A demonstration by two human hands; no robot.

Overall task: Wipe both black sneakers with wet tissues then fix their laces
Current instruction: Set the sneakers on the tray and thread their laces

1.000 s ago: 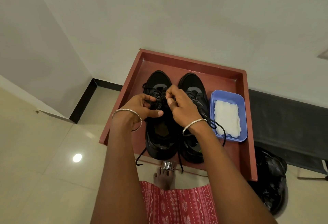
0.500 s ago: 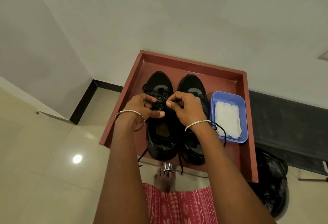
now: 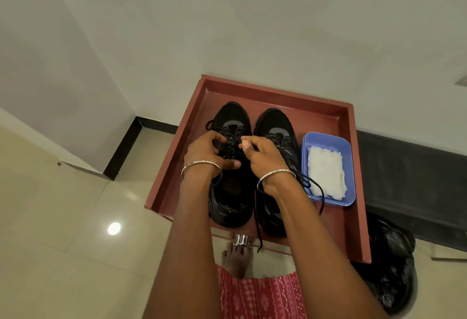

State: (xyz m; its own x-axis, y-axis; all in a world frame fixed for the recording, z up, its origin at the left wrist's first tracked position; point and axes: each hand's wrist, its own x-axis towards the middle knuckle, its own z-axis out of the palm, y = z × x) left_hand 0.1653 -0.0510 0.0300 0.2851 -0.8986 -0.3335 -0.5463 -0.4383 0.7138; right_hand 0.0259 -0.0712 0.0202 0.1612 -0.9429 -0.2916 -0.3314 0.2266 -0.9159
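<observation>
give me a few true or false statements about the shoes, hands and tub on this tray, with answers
1. Both hands, left hand and right hand, work the laces of the left sneaker. True.
2. The blue tub holds white tissues. True.
3. The tub sits left of the sneakers. False: it sits right of the right sneaker.
4. The sneakers stand on the floor. False: they stand in the red tray.
5. One lace hangs over the tray's near edge. True.
</observation>
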